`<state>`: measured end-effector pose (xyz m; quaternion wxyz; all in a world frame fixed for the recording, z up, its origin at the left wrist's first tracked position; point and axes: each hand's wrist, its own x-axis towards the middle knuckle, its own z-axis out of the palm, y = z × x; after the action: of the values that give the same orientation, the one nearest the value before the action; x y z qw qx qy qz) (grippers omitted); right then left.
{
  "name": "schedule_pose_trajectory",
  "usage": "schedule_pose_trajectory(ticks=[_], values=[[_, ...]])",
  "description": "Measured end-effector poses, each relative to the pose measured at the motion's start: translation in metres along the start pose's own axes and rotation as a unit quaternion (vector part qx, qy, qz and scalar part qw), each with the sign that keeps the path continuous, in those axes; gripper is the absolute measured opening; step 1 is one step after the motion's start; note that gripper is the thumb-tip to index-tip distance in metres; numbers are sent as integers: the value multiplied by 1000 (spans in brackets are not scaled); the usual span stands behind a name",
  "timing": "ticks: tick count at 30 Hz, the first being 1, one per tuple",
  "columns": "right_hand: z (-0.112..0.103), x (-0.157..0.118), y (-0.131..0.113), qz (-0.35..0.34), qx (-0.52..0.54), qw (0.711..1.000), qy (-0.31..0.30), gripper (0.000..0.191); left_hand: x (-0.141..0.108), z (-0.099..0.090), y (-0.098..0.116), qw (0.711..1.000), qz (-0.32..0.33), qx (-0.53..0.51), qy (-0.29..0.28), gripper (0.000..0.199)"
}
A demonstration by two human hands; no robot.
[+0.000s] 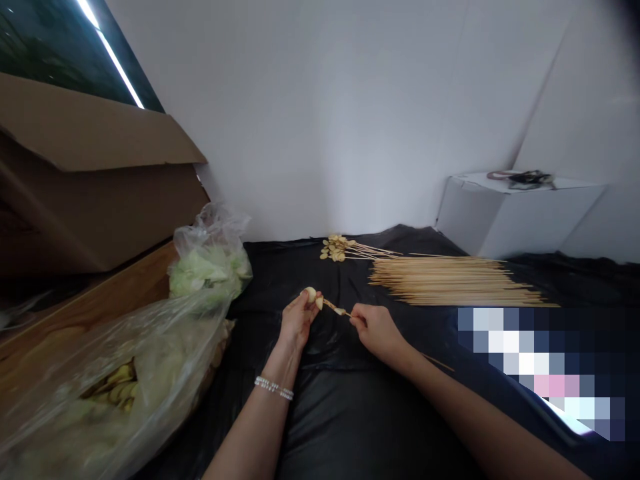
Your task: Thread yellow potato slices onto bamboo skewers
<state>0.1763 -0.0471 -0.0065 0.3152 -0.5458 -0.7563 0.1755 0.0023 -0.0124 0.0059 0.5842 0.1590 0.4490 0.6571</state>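
Head view, centre: we seem mid-threading, left fingers (pixel 302 301) pinching a slice (pixel 311 294), right fingers (pixel 361 313) a skewer (pixel 347 314); next calls for steady pushing.

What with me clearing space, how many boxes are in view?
2: a brown cardboard box at the picture's left, and a white box at the right, beyond the wooden sticks. Others could be hidden behind them.

There are two hands (pixel 296 317), one held skewer (pixel 330 305), two plastic bags (pixel 210 260) and two boxes (pixel 537 213).
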Motion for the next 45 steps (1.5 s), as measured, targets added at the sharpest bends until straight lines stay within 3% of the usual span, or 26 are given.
schedule_pose_trajectory(ticks=[8,13,19,25,32,40,45], values=[[-2,1,-3,-3,60,998,-31,17,6,-5,2,1000,1,7,-24,9],[-2,2,-3,9,74,996,-57,16,6,-5,3,1000,-6,-16,-10,14],[0,-1,-2,-12,27,999,-24,17,6,-4,1,1000,11,-14,-20,18],[-2,-3,-7,13,93,992,-87,24,1,-2,1,1000,7,3,-16,17],[7,-2,-1,-34,45,998,-3,14,-2,0,1,1000,10,4,-15,16],[1,-3,-7,16,123,990,-71,22,-1,-2,0,1000,7,11,-25,17],[2,-2,-7,11,120,991,-59,18,0,-2,-1,1000,12,0,-24,17]])
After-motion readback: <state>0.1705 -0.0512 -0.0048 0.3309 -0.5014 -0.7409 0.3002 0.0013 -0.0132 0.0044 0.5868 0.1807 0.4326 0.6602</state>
